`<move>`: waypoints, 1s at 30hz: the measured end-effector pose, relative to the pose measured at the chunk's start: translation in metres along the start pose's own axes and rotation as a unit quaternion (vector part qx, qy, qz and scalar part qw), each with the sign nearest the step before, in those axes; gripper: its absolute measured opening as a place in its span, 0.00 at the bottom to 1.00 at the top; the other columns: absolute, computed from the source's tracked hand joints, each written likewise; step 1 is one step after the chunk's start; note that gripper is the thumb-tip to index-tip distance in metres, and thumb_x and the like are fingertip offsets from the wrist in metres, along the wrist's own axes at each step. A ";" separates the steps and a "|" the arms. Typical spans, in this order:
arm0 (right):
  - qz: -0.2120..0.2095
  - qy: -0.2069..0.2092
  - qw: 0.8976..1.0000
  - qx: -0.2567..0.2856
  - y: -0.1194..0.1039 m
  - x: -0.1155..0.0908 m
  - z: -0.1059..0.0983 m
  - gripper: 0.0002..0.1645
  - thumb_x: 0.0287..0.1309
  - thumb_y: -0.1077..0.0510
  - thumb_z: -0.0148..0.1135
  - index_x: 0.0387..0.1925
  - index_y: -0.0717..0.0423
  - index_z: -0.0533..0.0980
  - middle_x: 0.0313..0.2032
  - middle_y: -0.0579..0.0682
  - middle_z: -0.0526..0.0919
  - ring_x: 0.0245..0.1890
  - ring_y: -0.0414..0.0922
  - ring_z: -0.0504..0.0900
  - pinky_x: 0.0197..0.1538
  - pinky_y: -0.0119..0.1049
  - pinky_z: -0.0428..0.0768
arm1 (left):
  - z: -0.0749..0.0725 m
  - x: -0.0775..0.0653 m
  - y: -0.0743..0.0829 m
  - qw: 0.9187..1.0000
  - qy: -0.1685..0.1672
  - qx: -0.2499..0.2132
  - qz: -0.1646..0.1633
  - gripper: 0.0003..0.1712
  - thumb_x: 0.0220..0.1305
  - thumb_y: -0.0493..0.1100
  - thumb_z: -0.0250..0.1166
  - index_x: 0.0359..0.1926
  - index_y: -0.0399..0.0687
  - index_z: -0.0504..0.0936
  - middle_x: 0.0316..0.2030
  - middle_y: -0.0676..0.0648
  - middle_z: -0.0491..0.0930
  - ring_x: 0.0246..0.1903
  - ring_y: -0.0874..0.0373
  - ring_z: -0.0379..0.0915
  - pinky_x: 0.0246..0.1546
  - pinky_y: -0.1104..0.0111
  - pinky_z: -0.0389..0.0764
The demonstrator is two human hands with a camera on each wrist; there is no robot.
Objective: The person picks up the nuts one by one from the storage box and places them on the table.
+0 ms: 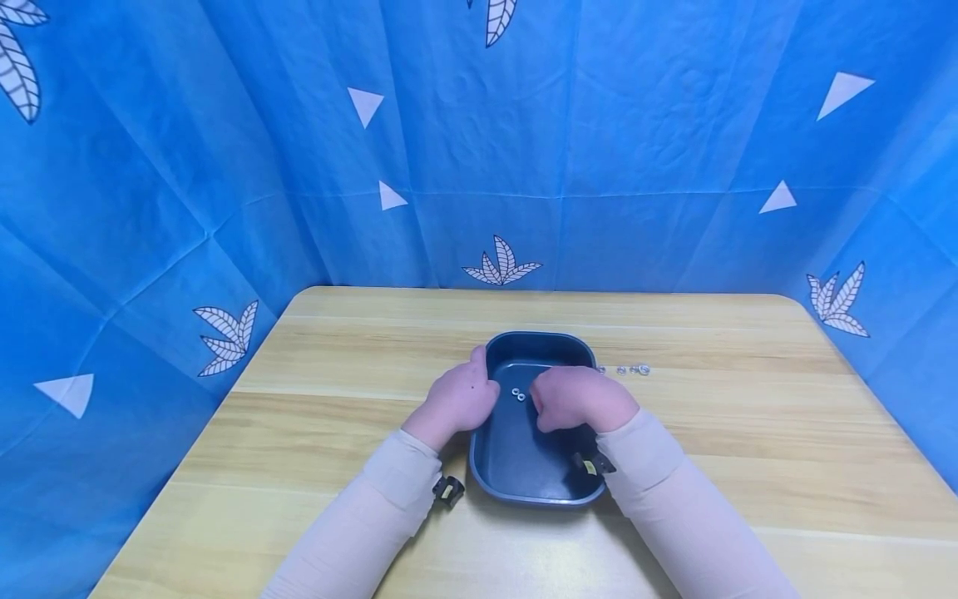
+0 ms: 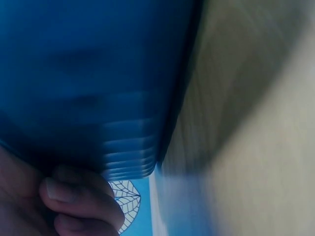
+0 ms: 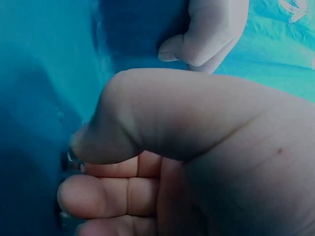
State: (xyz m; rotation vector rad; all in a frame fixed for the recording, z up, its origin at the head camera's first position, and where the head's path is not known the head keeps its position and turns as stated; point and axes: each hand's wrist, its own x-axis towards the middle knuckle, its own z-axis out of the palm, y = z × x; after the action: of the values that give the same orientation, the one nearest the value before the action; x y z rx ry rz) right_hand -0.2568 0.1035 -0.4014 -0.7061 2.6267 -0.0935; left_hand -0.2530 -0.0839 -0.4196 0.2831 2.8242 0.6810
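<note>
the tray (image 1: 516, 466) is looking like smooth moulded plastic, its rim showing a soft gloss, while the small rings (image 1: 521, 398) inside it and the pieces (image 1: 644, 369) beside it are gleaming like bare metal. the tabletop (image 1: 748, 433) is showing wood grain under a smooth, faintly shiny finish. the curtain (image 1: 479, 125) is looking like creased cloth with a slight sheen, and the sleeves (image 1: 696, 507) are appearing as matt, softly wrinkled fabric

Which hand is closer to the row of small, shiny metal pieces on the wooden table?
Right. The right hand is in the dark-blue, rounded rectangular tray, left of the metal pieces; the left hand holds the tray's left side, farther from them.
</note>
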 end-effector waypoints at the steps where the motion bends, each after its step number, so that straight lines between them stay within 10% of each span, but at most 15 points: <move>1: -0.001 0.001 1.000 0.001 0.000 0.000 0.000 0.10 0.53 0.57 0.66 0.20 0.48 0.75 0.18 0.43 0.73 0.20 0.43 0.74 0.29 0.37 0.70 | 0.000 0.000 0.000 1.000 0.000 0.000 0.000 0.41 0.74 0.48 0.50 0.78 0.33 0.47 0.25 0.45 0.75 0.27 0.52 0.75 0.28 0.61 0.74; 30: -0.033 0.049 0.997 0.039 -0.005 -0.027 -0.023 0.07 0.55 0.57 0.62 0.23 0.45 0.74 0.19 0.42 0.74 0.22 0.42 0.74 0.29 0.38 0.71 | 0.000 0.001 0.000 1.000 0.005 0.003 -0.001 0.40 0.74 0.49 0.50 0.78 0.35 0.48 0.39 0.43 0.79 0.35 0.51 0.76 0.31 0.62 0.75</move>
State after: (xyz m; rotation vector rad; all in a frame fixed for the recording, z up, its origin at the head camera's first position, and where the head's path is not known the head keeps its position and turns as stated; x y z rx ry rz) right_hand -0.2427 0.1116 -0.3697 -0.7788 2.6773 -0.2540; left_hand -0.2537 -0.0839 -0.4203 0.2797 2.8370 0.6762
